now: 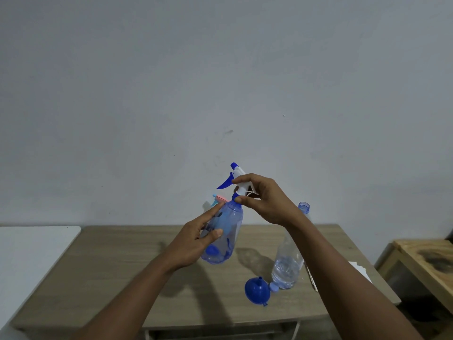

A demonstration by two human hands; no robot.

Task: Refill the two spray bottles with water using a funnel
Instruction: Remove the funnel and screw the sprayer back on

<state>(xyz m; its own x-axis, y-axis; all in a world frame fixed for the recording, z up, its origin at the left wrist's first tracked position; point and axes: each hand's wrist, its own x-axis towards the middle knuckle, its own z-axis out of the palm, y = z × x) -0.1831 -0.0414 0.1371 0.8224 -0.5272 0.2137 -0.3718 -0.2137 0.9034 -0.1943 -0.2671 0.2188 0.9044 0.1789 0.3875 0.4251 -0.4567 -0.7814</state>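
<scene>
Head view: left hand [196, 239] grips spray bottle [230, 224] (tilted), right hand [267, 200] pinches its collar [234, 195].

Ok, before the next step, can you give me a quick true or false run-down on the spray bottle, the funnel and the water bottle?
1. Both hands hold the blue spray bottle above the table. True: the left hand grips its body, the right hand is at its top.
2. The funnel sits in the spray bottle's neck. False: it lies on the table beside the water bottle.
3. The right fingers pinch the spray head at its collar. True.
4. The water bottle is capped. False: its neck is open and its cap lies by its base.
</scene>
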